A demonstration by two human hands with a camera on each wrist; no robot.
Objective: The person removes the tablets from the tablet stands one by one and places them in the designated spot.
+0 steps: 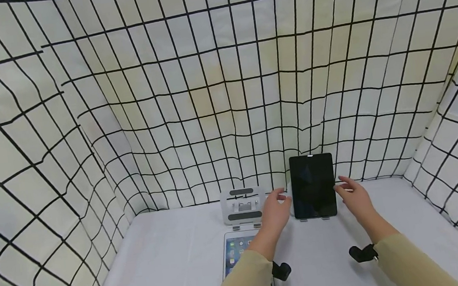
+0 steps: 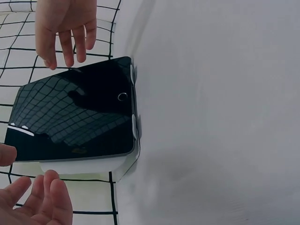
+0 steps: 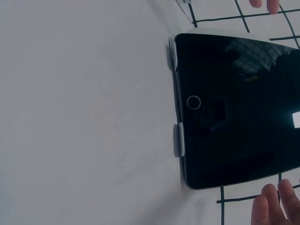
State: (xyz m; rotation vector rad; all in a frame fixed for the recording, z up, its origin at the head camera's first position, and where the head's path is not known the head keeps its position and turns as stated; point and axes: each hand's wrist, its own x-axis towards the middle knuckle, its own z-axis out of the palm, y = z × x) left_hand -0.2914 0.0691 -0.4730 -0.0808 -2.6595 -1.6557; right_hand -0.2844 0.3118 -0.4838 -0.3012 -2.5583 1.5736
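Dark tablet: propped upright, leaning back on a white stand on the table; lower edge sits in two small hooks. Glossy face, strong reflections. Judged stiff, fairly light, slick on the glass and breakable if dropped. Best hold: both long side edges, mid-height or lower, thumbs to the front, fingers behind; avoid pressing on the screen.

Left grip: just beside the dark tablet's left edge, thumb and fingers parted, nothing held. Right grip: at the dark tablet's right edge, fingers loose and spread, nothing held; whether the thumb touches the edge, cannot tell. Dark tablet therefore lies between the two.

Left of the dark tablet: a second stand. Nearer the person and left of it: a lit tablet, flat, partly under the left forearm.
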